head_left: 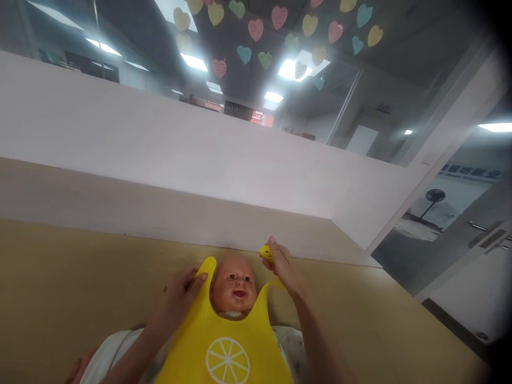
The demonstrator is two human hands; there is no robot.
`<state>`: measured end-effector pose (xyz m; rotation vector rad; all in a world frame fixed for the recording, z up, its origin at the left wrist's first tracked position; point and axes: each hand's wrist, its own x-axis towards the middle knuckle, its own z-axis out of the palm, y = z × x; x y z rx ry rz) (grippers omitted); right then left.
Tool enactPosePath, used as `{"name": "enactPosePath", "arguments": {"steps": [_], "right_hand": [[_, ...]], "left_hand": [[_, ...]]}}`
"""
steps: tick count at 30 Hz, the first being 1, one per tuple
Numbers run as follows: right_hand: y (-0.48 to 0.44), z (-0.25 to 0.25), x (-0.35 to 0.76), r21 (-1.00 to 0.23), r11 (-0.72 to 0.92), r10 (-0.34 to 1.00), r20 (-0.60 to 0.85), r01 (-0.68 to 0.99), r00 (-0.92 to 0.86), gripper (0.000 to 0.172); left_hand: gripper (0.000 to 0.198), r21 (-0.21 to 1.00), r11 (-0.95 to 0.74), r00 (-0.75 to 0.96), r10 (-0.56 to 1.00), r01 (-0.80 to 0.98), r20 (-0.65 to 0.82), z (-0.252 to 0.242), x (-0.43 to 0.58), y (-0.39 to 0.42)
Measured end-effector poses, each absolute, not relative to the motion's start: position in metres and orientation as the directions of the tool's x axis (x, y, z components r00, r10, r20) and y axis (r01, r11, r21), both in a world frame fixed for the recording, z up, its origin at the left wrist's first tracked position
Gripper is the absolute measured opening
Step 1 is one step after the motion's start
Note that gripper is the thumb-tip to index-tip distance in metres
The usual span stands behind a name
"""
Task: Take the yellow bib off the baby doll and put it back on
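Item 1. Bright yellow, soft-looking bib with a white lemon-slice print [226, 346], at 6 o'clock in the view, lying over the chest of a baby doll. Its two neck straps run up either side of the doll's head.

Item 2. Baby doll with a pale plastic face and white clothing [234, 288], on its back just above the bib print, head pointing toward 12 o'clock. White fabric shows at 7 and 5 o'clock of the bib.

Item 3. Left hand [180, 298], at 9 o'clock of the doll's head. Fingers closed narrowly on the left strap of the bib, thumb on top near the strap's rounded tip.

Item 4. Right hand [282, 266], at 2 o'clock of the doll's head. Fingertips pinched on the end of the right strap, which is lifted off the surface and stands clear of the doll's head.

Item 5. Light wooden tabletop [80, 288], bearing the doll; spans the lower view from 9 to 4 o'clock.

Item 6. White partition wall [160, 144], behind the table's far edge.

Item 7. Glass pane above the wall, stuck with pastel paper hearts [256, 29], at 12 o'clock.

Item 8. Black standing fan [434, 197], far off at 3 o'clock, beyond a doorway.
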<state>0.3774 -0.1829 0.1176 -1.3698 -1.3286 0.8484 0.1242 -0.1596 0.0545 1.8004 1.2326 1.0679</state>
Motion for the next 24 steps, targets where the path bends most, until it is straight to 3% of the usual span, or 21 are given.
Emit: {"name": "enactPosePath", "arguments": {"steps": [6,9,18,24], "right_hand": [[-0.209,0.135,0.352,-0.942,0.259,0.953,0.213,0.214,-0.216,0.022],[-0.215,0.131,0.343,-0.931,0.326,0.908,0.260,0.163,-0.330,0.022],[-0.225,0.130,0.324,-0.858,0.392,0.905,0.294,0.332,-0.308,0.011],[-0.223,0.132,0.321,-0.789,0.478,0.868,0.360,0.385,-0.341,0.014]], "left_hand": [[0.037,0.945,-0.293,0.384,0.897,0.148,0.218,0.072,0.132,-0.176],[0.034,0.945,-0.316,0.456,0.856,0.090,0.243,0.071,0.132,-0.182],[0.026,0.946,-0.324,0.530,0.805,0.014,0.268,0.072,0.129,-0.189],[0.024,0.928,-0.373,0.544,0.776,-0.010,0.318,0.070,0.127,-0.190]]}}
